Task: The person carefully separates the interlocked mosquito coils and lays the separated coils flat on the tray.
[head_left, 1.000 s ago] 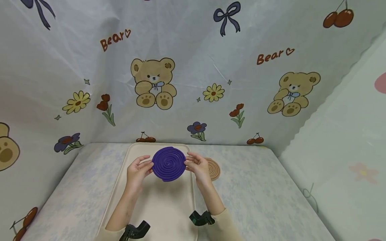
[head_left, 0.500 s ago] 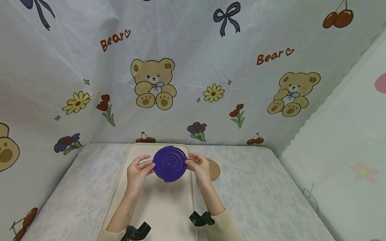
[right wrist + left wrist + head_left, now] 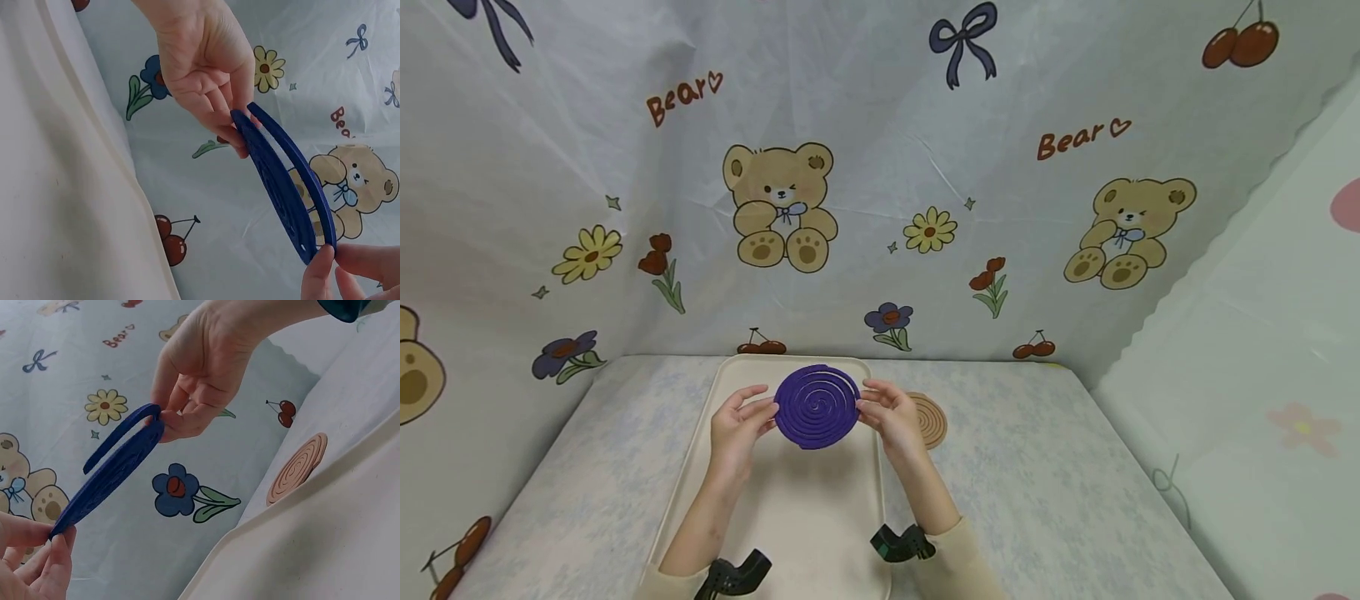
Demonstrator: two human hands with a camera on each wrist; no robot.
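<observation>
A flat purple spiral disc [image 3: 817, 407], wound like a coiled strip, is held up above the tray between both hands. My left hand [image 3: 737, 429] pinches its left edge between thumb and fingers. On the opposite edge my right hand [image 3: 891, 414] pinches it the same way. Seen almost edge-on in the left wrist view, the spiral disc [image 3: 115, 467] looks dark blue, and its outer turn stands away from the rest. The same gap shows in the right wrist view, where the disc [image 3: 278, 181] hangs between the fingertips of both hands.
A cream tray [image 3: 808, 533] with a raised rim lies beneath the hands on a marbled table [image 3: 1037, 483]. Just right of it lies a tan spiral disc [image 3: 933, 421], partly hidden by my right hand. A printed bear cloth [image 3: 865, 167] rises behind the table.
Both hands and the purple spiral disc have shifted slightly left. Between the outer turn and the rest, a gap now shows at the disc's upper right. The tan disc and tray stay put.
</observation>
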